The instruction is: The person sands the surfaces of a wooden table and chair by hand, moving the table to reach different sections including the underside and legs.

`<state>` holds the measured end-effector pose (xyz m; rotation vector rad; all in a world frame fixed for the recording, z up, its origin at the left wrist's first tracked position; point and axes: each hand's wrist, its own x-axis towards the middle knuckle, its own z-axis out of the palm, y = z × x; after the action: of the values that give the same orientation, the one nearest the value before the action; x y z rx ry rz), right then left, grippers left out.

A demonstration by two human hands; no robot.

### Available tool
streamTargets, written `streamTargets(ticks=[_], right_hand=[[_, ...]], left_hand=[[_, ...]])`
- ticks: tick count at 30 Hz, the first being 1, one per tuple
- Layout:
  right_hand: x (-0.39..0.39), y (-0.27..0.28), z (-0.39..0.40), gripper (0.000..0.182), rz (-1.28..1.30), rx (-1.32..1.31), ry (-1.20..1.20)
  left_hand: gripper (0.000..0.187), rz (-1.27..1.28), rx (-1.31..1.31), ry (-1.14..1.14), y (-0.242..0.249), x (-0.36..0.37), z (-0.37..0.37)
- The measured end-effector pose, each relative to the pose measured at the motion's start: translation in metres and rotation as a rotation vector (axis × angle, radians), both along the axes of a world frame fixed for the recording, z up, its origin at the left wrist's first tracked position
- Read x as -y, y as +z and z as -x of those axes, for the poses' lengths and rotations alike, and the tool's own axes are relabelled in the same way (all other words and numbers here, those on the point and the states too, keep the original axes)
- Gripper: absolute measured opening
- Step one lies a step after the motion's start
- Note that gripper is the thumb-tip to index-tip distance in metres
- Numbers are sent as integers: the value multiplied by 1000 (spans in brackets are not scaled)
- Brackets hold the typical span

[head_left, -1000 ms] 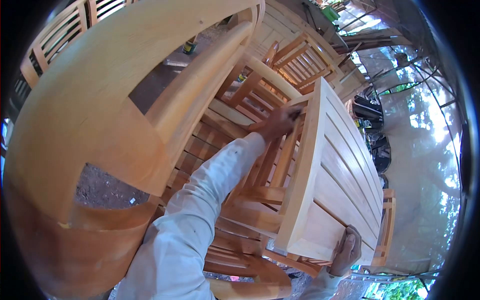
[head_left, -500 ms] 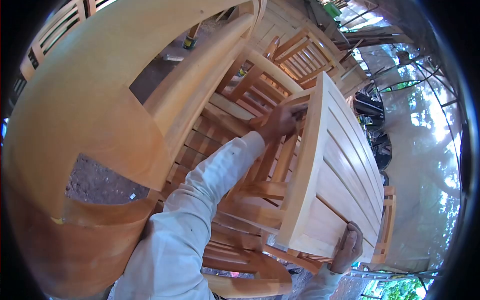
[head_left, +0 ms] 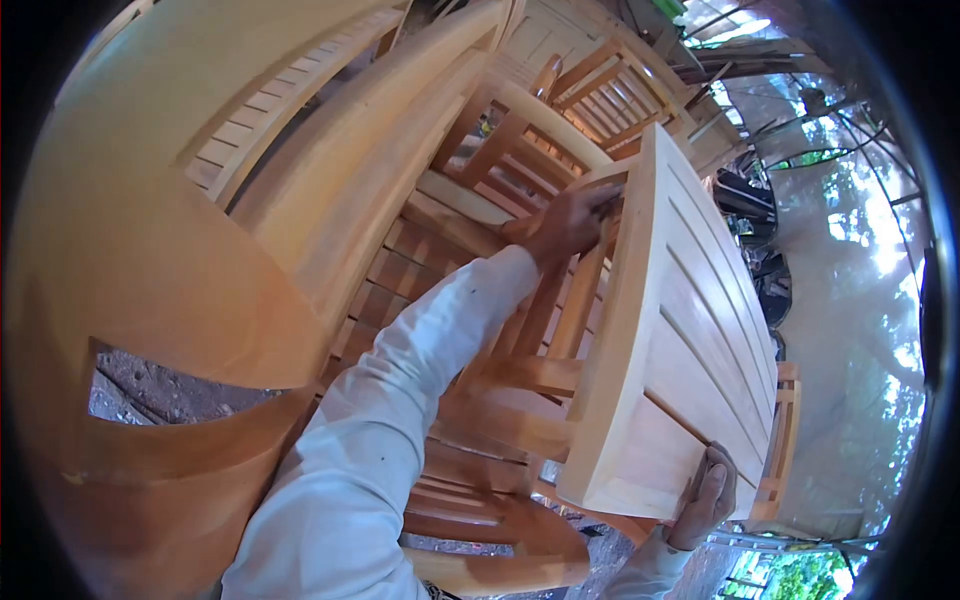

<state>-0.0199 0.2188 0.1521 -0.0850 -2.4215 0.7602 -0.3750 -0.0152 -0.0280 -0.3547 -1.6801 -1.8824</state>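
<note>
A small wooden table with a slatted, pale top [head_left: 700,340] is tilted toward the right, its underside rails [head_left: 545,375] facing left. At the upper part of that underside is my left hand [head_left: 570,225]. Its fingers are curled in by the edge frame [head_left: 620,330], and the tips are partly hidden, so what they pinch cannot be made out. My right hand [head_left: 708,492] grips the table's lower edge near the corner, its fingers bent against the slatted top. Both sleeves are white.
A large curved wooden armrest [head_left: 170,260] fills the left. Behind the table is a slatted bench seat [head_left: 400,260]. Another slatted chair [head_left: 620,95] stands at the back, with a curved wooden piece [head_left: 500,570] below. A translucent sheet [head_left: 830,300] hangs at the right.
The view has shifted slightly, so the table and both hands sit a little farther right. The left hand remains at the underside, and the right hand keeps its grip on the edge.
</note>
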Motion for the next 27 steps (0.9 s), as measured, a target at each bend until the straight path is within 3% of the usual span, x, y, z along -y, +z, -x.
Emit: streamTargets(ticks=[1,5,6,8,11,14,17,20,22,26,27], right_hand=[[-2,-1,1,40,27,-8,6],[5,5,2,40,14,11,-5],[3,4,0,40,-4,16,-8],[-4,3,1,39,-44,20,-4],[-2,1,2,39,83,13,-7],[6,1,1,41,176,3,-42],[-3,-1,0,43,41,6,7],[-2,-5,2,44,171,-45,4],[-7,-3,0,45,81,-10,-6],[0,3,0,46,-20,32,-23],[0,4,-3,46,-13,38,-25]], left_hand=[[36,-69,-131,41,4,-4,4],[34,17,282,-64,-46,9,-5],[34,78,380,-61,-66,13,-5],[32,66,260,-70,-132,8,4],[31,-16,286,2,-139,-7,6],[30,189,346,-18,-61,15,1],[31,24,272,-102,-40,4,7],[28,-36,282,2,-72,7,-12],[28,61,278,43,-167,-10,2],[29,345,556,-25,-180,-1,5],[29,204,490,-49,-179,-4,6]])
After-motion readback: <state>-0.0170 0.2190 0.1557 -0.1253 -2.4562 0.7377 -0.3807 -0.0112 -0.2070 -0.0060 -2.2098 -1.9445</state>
